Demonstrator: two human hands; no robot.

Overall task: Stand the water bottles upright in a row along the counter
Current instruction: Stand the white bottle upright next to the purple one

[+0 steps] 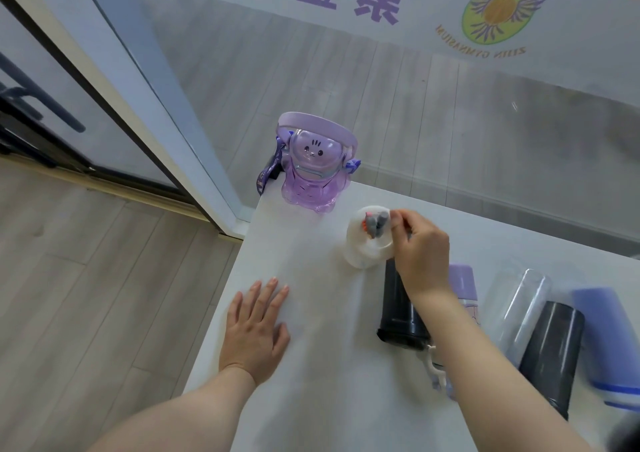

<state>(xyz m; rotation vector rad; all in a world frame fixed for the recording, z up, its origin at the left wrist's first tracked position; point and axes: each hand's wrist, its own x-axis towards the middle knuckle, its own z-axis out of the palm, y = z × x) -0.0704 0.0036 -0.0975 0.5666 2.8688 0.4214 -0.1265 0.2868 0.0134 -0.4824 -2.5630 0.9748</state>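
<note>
A purple bear-shaped bottle (pixel 311 174) stands upright at the far left corner of the white counter (pixel 304 365). Beside it stands a white bottle (pixel 365 243) with a small grey figure on its lid; my right hand (pixel 420 250) pinches the lid's right edge. My left hand (pixel 256 330) lies flat and open on the counter. Several bottles lie on their sides to the right: a black one (pixel 398 309) under my right wrist, a lilac-capped one (pixel 464 285), a clear one (pixel 516 306), another black one (pixel 550 351) and a blue one (pixel 606 340).
A glass wall (pixel 381 87) with purple lettering runs behind the counter. The counter's left edge drops to a wooden floor (pixel 86 278). A glass door frame (pixel 145 98) stands at the left.
</note>
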